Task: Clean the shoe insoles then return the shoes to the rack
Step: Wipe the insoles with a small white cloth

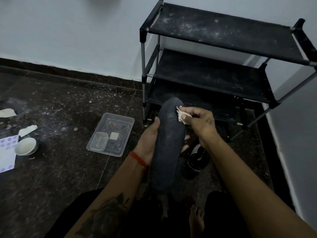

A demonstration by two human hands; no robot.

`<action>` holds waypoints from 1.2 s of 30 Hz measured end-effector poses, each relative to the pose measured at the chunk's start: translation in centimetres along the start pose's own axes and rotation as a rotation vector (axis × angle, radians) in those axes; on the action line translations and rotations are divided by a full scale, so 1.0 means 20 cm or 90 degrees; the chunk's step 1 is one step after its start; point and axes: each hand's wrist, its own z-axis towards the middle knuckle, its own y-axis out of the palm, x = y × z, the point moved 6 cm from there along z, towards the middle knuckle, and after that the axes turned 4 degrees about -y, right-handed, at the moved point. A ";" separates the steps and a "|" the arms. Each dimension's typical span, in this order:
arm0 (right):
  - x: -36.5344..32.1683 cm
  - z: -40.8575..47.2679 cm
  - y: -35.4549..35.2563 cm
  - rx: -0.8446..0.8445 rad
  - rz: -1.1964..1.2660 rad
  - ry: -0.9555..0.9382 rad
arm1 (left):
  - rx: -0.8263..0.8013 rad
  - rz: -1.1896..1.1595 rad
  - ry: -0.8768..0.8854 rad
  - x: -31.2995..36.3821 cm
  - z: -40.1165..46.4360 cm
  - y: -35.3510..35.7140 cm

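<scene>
A long dark grey insole (169,145) is held up in front of me, toe end pointing away. My left hand (149,140) grips it from the left side, thumb on top and fingertips showing past its right edge. My right hand (199,120) pinches a small crumpled white wipe (181,115) and presses it on the insole's toe end. Below my hands a black shoe (197,159) with white stripes lies on the floor. The black three-tier shoe rack (223,36) stands against the wall beyond, its shelves dusty and bare.
A clear plastic tray (111,133) holding a small clear box sits on the dark speckled floor to the left. Farther left are a white bowl (25,146), torn paper scraps (27,130) and a white sheet with purple dots (6,152). My bare foot (197,219) is at the bottom.
</scene>
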 end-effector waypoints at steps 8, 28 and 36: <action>-0.13 -0.05 -0.02 0.122 -0.335 -0.191 | 0.013 -0.022 0.030 0.02 0.02 0.00; -0.21 -0.16 0.18 -0.010 -0.416 -0.388 | 0.060 0.074 0.070 0.01 0.02 -0.02; -0.18 -0.11 0.09 -0.045 -0.538 -0.321 | 0.067 0.049 0.070 0.03 0.00 -0.03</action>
